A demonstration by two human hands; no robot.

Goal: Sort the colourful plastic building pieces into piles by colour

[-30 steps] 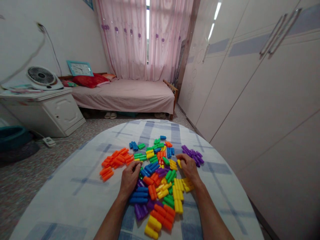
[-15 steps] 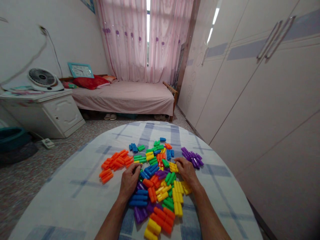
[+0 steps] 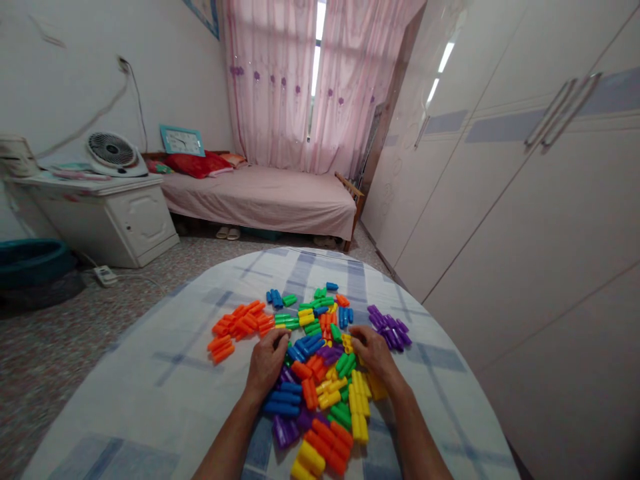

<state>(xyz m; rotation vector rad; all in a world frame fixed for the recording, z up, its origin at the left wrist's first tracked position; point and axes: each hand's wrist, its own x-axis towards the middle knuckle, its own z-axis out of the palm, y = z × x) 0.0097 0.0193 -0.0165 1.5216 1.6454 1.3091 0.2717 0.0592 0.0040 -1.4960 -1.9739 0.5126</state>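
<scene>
A pile of bullet-shaped plastic building blocks in several colours lies between my two hands on the round table. My left hand (image 3: 267,365) rests at the left side of the pile, fingers curled in with thumb and forefinger close together, beside blue blocks (image 3: 306,348). Whatever it may hold is hidden. On the opposite side, my right hand (image 3: 374,352) is closed with its fingertips on a yellow block (image 3: 347,343), partly covered by the fingers. Joined yellow blocks (image 3: 358,407) lie below that hand. Green blocks (image 3: 345,364) are close to its thumb side.
Orange blocks (image 3: 243,321) form a group at the left, purple blocks (image 3: 390,328) another at the right. Red-orange blocks (image 3: 327,445) lie at the near edge of the pile. A checked cloth (image 3: 165,393) covers the table. Wardrobe doors (image 3: 540,267) stand to the right.
The camera view has shifted, so the scene sits slightly further right and the table lower. My right fingers cover more of the yellow block. My left hand has barely moved against the pile.
</scene>
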